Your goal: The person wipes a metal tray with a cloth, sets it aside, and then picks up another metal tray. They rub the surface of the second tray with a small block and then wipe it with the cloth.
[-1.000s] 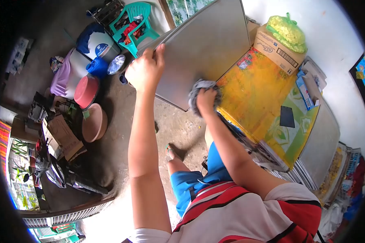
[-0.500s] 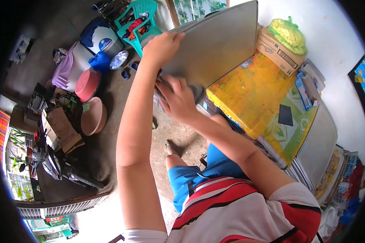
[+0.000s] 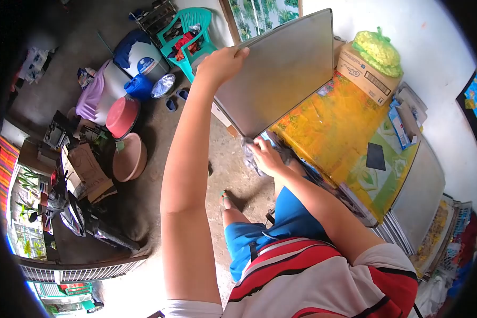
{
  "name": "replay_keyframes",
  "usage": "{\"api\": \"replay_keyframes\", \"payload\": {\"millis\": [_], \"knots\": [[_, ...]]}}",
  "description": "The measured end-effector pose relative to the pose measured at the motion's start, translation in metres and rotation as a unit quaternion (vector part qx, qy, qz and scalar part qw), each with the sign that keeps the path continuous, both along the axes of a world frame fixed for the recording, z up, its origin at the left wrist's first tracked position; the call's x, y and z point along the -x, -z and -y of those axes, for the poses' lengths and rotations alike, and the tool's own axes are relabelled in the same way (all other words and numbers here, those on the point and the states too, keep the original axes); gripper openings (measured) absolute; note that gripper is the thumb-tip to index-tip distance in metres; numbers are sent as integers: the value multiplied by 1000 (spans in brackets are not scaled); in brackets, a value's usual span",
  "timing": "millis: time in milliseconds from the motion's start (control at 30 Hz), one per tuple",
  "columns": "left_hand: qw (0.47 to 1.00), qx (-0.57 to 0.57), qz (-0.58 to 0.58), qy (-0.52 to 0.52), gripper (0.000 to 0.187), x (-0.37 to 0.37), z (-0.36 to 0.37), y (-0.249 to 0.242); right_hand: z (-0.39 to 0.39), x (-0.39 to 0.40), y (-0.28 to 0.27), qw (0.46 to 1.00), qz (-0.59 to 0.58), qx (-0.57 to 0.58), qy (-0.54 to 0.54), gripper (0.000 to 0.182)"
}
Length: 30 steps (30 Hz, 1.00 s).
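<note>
A flat grey metal tray (image 3: 281, 71) with a thin raised rim is tilted up on edge, its lower side by the table's yellow cover. My left hand (image 3: 222, 64) is closed round the tray's left edge near its upper corner. Lower down, my right hand (image 3: 268, 157) presses a crumpled grey cloth (image 3: 250, 159) against the tray's bottom corner. Part of the cloth is hidden beneath the fingers.
The table (image 3: 315, 130) has a yellow flowered cover and a dark square piece (image 3: 376, 156). A carton (image 3: 363, 74) with a yellow-green bag (image 3: 377, 53) stands behind. Trays (image 3: 421, 185) lean at right. Basins (image 3: 130, 158), a green chair (image 3: 188, 37) and a motorcycle (image 3: 71, 212) are left.
My right hand has moved down with the cloth, from near the tray's left edge to its bottom corner. My left hand keeps its hold, and the tray has shifted slightly.
</note>
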State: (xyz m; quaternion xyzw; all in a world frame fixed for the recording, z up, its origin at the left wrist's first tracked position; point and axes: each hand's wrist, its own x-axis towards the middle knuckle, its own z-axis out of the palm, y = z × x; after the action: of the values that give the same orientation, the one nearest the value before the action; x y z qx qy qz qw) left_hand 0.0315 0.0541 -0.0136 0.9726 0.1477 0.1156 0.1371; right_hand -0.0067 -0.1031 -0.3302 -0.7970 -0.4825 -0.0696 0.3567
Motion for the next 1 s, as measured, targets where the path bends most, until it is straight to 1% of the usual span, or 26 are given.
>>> {"api": "replay_keyframes", "payload": {"millis": [67, 133, 167, 200, 233, 267, 300, 333, 367, 400, 500, 533, 567, 633, 667, 700, 733, 767, 800, 833, 900, 967, 1000], "knots": [[999, 38, 1, -6, 68, 0, -4, 3, -5, 2, -55, 989, -32, -142, 37, 44], [997, 65, 22, 36, 73, 1, -8, 3, -18, -15, -125, 963, -13, -265, 53, 52], [995, 79, 30, 57, 76, 1, -8, 4, -28, -21, -160, 939, 8, -336, 72, 55], [991, 104, 24, 75, 74, 0, -8, 5, -38, -25, -191, 909, 31, -405, 91, 60], [987, 128, 20, 94, 72, -1, -7, 3, -47, -26, -214, 910, 17, -393, 127, 72], [982, 151, 16, 112, 71, -2, -6, 1, -67, -29, -220, 907, -3, -404, 121, 73], [988, 119, 9, 93, 69, -3, -1, -2, -80, -30, -221, 903, -24, -414, 114, 75], [994, 86, 1, 74, 68, -3, 5, -4, -85, -28, -207, 915, -2, -382, 132, 76], [997, 52, -6, 54, 67, -1, 7, -7, -92, -25, -179, 925, 20, -349, 149, 76], [999, 32, -15, 17, 62, -9, -2, 0, -100, -21, -149, 933, 44, -317, 165, 77], [999, 38, 1, 2, 61, -1, -2, 1, -90, -11, -44, 935, -43, -274, 221, 69], [998, 52, -11, -26, 56, 0, -4, 2, -85, -9, -12, 934, -64, -250, 246, 67], [998, 64, -3, -25, 56, 1, -6, 3, -80, -3, 6, 924, -119, -212, 295, 60], [996, 89, 10, -22, 56, 5, -7, 4, -77, 5, 8, 897, -186, -202, 348, 55], [996, 81, 6, -25, 56, 5, -6, 4, -82, 5, 6, 901, -176, -228, 325, 54], [997, 73, 1, -29, 57, 7, -3, 2, -85, 7, -14, 904, -167, -254, 302, 53], [997, 66, -4, -34, 57, 10, 0, 0, -90, 8, -33, 914, -133, -283, 258, 54], [997, 62, -7, -37, 57, 11, 3, -1, -93, 11, -64, 927, -115, -260, 244, 54], [997, 58, -9, -40, 57, 13, 7, -3, -96, 10, -90, 933, -63, -280, 215, 58], [998, 53, -11, -42, 57, 13, 11, -5, -100, 3, -111, 930, -8, -299, 212, 61], [999, 30, -11, -34, 56, 16, 23, -11, -104, -23, -139, 908, -16, -302, 289, 66], [999, 18, -7, -33, 56, 20, 27, -11, -96, -67, -131, 847, -81, -413, 325, 66], [999, 16, 1, -38, 55, 23, 28, -11, -85, -89, -120, 816, -126, -422, 373, 65]]}}
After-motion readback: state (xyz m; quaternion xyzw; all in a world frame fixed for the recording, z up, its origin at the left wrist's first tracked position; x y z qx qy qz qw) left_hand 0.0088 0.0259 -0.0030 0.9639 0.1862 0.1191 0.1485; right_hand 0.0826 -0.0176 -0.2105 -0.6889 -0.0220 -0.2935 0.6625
